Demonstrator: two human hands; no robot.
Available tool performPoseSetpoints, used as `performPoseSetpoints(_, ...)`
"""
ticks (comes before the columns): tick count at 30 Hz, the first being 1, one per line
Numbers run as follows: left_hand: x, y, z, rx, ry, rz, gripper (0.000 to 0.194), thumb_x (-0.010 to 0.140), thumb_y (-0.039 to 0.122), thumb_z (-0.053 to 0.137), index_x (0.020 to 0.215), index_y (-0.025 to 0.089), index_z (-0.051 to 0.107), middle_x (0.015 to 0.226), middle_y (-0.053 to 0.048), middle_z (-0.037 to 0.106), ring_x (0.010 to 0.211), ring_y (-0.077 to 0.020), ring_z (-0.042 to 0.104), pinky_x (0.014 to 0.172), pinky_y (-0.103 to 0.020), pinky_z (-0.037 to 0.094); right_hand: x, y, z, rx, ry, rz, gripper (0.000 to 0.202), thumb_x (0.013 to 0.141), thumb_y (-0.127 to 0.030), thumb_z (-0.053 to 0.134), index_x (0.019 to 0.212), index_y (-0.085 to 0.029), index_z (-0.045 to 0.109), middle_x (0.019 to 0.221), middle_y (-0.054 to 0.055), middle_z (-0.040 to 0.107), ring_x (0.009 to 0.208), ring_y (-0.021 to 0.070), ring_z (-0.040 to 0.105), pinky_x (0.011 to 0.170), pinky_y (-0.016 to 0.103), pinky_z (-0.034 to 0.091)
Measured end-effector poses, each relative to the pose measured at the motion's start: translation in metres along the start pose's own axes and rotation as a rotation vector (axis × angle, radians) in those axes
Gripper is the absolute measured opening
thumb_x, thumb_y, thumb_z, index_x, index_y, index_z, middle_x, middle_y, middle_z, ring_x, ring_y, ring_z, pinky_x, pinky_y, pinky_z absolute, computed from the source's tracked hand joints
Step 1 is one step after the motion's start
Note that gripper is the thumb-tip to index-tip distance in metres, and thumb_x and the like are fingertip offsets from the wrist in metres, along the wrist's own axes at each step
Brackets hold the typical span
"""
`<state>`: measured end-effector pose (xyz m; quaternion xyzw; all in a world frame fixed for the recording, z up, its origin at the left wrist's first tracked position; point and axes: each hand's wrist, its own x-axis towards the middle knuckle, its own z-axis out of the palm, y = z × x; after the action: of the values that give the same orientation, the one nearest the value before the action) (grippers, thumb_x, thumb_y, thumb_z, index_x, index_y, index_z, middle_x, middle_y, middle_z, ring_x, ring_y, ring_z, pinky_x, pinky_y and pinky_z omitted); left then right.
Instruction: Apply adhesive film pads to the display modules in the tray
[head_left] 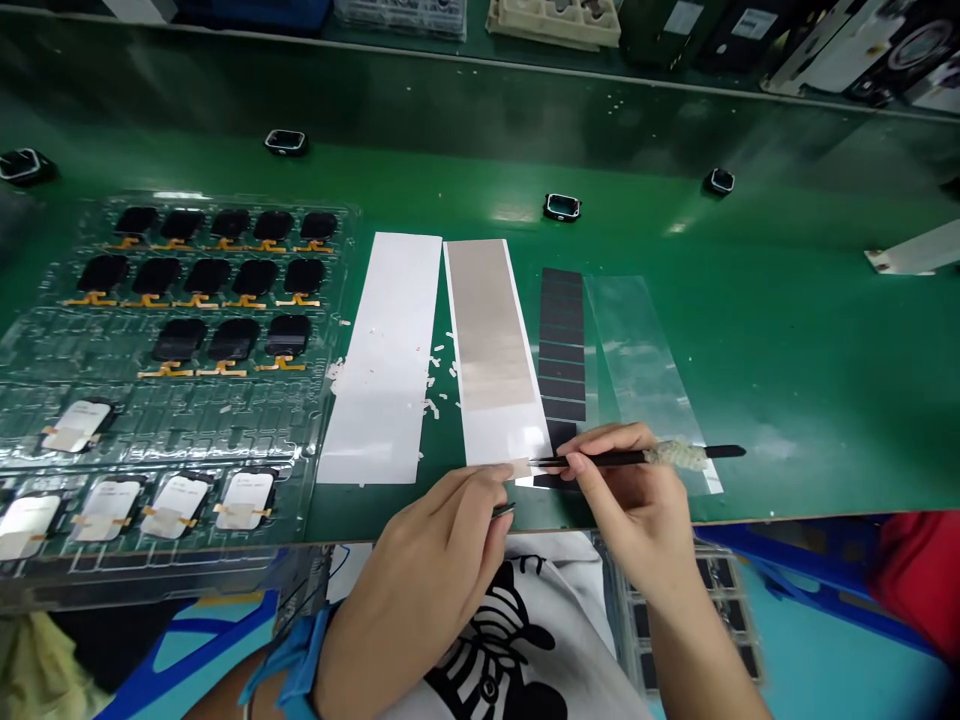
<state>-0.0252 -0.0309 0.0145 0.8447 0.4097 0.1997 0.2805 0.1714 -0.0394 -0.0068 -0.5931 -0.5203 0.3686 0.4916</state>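
My right hand [637, 500] is closed on black tweezers [619, 459], whose tips point left and meet a small beige piece [519, 468]. My left hand [442, 545] is closed near the table's front edge, its fingertips at the same beige piece. A dark metal tip [502, 510] sticks out from the left fingers; the rest of it is hidden. Just beyond the hands lie a white sheet with a beige strip [491, 320], a plain white sheet [386, 350], a strip of black rectangles [562, 345] and a clear film [637, 340].
At the left, a clear tray [300, 440] holds several black screens [180, 341] and white-backed pieces [245, 500]. White scraps [431, 408] lie between the sheets. Watch-like frames [562, 207] stand farther back. Boxes [555, 22] line the shelf. Red cloth [919, 580] shows at the right.
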Motion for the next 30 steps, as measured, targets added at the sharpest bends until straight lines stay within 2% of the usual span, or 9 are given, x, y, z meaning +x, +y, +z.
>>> performPoseSetpoints(4, 0.001, 0.000, 0.001, 0.056, 0.021, 0.000, 0.008, 0.098, 0.017, 0.046, 0.105, 0.017, 0.048, 0.108, -0.015, 0.067, 0.100, -0.0282, 0.069, 0.069, -0.036, 0.059, 0.002, -0.003, 0.004, -0.003, 0.034, 0.019, 0.005, 0.088, -0.019, 0.066, 0.083, -0.019, 0.067, 0.084, 0.001, 0.061, 0.069, 0.0117, 0.070, 0.061, 0.021, 0.060)
performPoseSetpoints(7, 0.003, -0.001, 0.000, 0.019, 0.030, -0.043, 0.010, 0.099, 0.018, 0.045, 0.108, 0.019, 0.048, 0.104, -0.012, 0.069, 0.090, -0.0259, 0.070, 0.065, -0.034, 0.056, 0.002, -0.004, 0.002, 0.148, 0.056, 0.051, 0.007, 0.089, -0.019, 0.066, 0.082, -0.019, 0.064, 0.082, 0.000, 0.063, 0.065, 0.0128, 0.071, 0.057, 0.022, 0.060)
performPoseSetpoints(9, 0.006, -0.004, -0.001, -0.077, 0.055, -0.109, 0.010, 0.100, 0.021, 0.045, 0.109, 0.021, 0.049, 0.097, -0.007, 0.070, 0.076, -0.0211, 0.069, 0.058, -0.030, 0.051, 0.002, -0.005, 0.000, 0.284, 0.083, 0.070, 0.008, 0.090, -0.020, 0.065, 0.083, -0.020, 0.062, 0.080, 0.000, 0.065, 0.062, 0.0127, 0.071, 0.057, 0.024, 0.061)
performPoseSetpoints(11, 0.012, -0.006, -0.002, -0.266, 0.107, -0.210, 0.007, 0.101, 0.026, 0.044, 0.107, 0.024, 0.049, 0.090, -0.004, 0.070, 0.067, -0.0166, 0.066, 0.054, -0.026, 0.047, 0.004, -0.006, -0.001, 0.400, 0.157, 0.052, 0.007, 0.089, -0.022, 0.066, 0.085, -0.021, 0.061, 0.080, -0.001, 0.065, 0.066, 0.0126, 0.071, 0.060, 0.025, 0.062)
performPoseSetpoints(14, 0.024, -0.006, -0.001, -0.660, 0.189, -0.348, 0.008, 0.103, 0.033, 0.042, 0.106, 0.026, 0.045, 0.079, 0.001, 0.067, 0.061, -0.0119, 0.060, 0.057, -0.023, 0.047, 0.008, -0.012, 0.009, 0.494, 0.239, -0.014, 0.010, 0.087, -0.020, 0.069, 0.089, -0.023, 0.060, 0.085, -0.001, 0.064, 0.079, 0.0126, 0.070, 0.067, 0.025, 0.063)
performPoseSetpoints(18, 0.036, -0.002, 0.006, -1.055, 0.258, -0.393, 0.014, 0.104, 0.038, 0.038, 0.101, 0.025, 0.042, 0.066, 0.004, 0.059, 0.049, -0.0087, 0.042, 0.050, -0.020, 0.038, 0.010, -0.019, 0.034, 0.509, 0.303, -0.138, 0.012, 0.089, -0.014, 0.063, 0.091, -0.024, 0.056, 0.084, 0.000, 0.064, 0.081, 0.0148, 0.072, 0.073, 0.032, 0.065)
performPoseSetpoints(20, 0.038, -0.001, 0.010, -1.172, 0.259, -0.396, 0.017, 0.103, 0.042, 0.038, 0.102, 0.025, 0.042, 0.067, 0.003, 0.058, 0.052, -0.0100, 0.041, 0.050, -0.021, 0.036, 0.011, -0.020, 0.045, 0.486, 0.318, -0.172, 0.013, 0.091, -0.013, 0.060, 0.092, -0.024, 0.054, 0.083, 0.000, 0.064, 0.081, 0.0166, 0.073, 0.070, 0.033, 0.065)
performPoseSetpoints(23, 0.038, -0.003, 0.015, -1.253, 0.262, -0.363, 0.021, 0.102, 0.045, 0.037, 0.106, 0.025, 0.043, 0.070, 0.001, 0.058, 0.058, -0.0121, 0.045, 0.053, -0.023, 0.037, 0.011, -0.019, 0.053, 0.436, 0.316, -0.173, 0.013, 0.092, -0.015, 0.058, 0.094, -0.025, 0.049, 0.083, 0.000, 0.065, 0.081, 0.0174, 0.074, 0.064, 0.031, 0.065)
performPoseSetpoints(30, 0.037, -0.006, 0.021, -1.199, 0.302, -0.307, 0.012, 0.104, 0.037, 0.037, 0.106, 0.026, 0.041, 0.075, 0.002, 0.060, 0.056, -0.0105, 0.041, 0.055, -0.024, 0.039, 0.012, -0.019, 0.054, 0.453, 0.343, -0.181, 0.015, 0.091, -0.013, 0.059, 0.094, -0.024, 0.050, 0.084, 0.000, 0.066, 0.084, 0.0171, 0.074, 0.064, 0.029, 0.066)
